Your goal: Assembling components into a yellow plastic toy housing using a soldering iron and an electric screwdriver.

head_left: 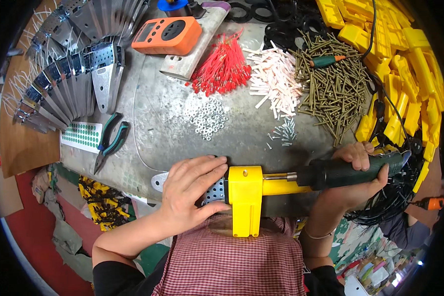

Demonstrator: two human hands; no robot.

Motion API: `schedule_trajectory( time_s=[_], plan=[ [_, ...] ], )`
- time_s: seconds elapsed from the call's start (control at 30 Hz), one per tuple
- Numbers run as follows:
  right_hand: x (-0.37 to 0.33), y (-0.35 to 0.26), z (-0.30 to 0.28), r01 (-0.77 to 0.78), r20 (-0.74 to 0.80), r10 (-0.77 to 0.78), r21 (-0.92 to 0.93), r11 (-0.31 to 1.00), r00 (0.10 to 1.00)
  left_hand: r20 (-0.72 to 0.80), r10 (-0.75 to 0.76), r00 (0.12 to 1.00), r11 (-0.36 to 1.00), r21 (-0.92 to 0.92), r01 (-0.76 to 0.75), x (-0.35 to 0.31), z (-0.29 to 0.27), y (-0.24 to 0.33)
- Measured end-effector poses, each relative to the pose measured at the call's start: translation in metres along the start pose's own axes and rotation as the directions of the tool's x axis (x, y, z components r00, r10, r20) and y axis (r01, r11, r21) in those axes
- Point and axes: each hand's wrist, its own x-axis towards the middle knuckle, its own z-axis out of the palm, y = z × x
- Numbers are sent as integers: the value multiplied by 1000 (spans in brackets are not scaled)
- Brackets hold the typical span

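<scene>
At the edge of the grey metal surface (158, 113), the boxy yellow plastic housing (245, 190), likely light and stiff, is best steadied by its perforated metal end (215, 193), gripped by the left hand (189, 188). The black cylindrical driver (333, 172) is clasped by the right hand (362, 190)

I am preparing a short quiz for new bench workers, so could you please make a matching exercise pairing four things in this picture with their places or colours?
Column one
1. Left hand
2. Right hand
3. Pliers
4. Multimeter

Column two
A. Orange, with a dark round dial
B. Around the dark power driver
C. Beside the sheet of green dots
D. On the perforated metal part

Right pairs: 1-D, 2-B, 3-C, 4-A.
</scene>
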Motion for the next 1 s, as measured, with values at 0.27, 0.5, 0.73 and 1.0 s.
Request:
schedule_trajectory(
  time_s=[0.27,0.5,0.73,1.0],
  plan=[
    [-9,6,8,75,-124,-82,-59,995,989,-27,17,999,1000,-15,-17,4,3,0],
    [-2,13,-2,85,-127,-104,-147,985,986,-61,22,998,1000,11,-21,3,5,1],
    [8,7,-27,62,-62,-67,-65,996,996,-60,-15,998,997,-71,11,2,6,-1],
    [8,8,-16,49,15,-49,-32,998,999,83,107,991,984,-149,-94,19,-8,-6]
  ],
)
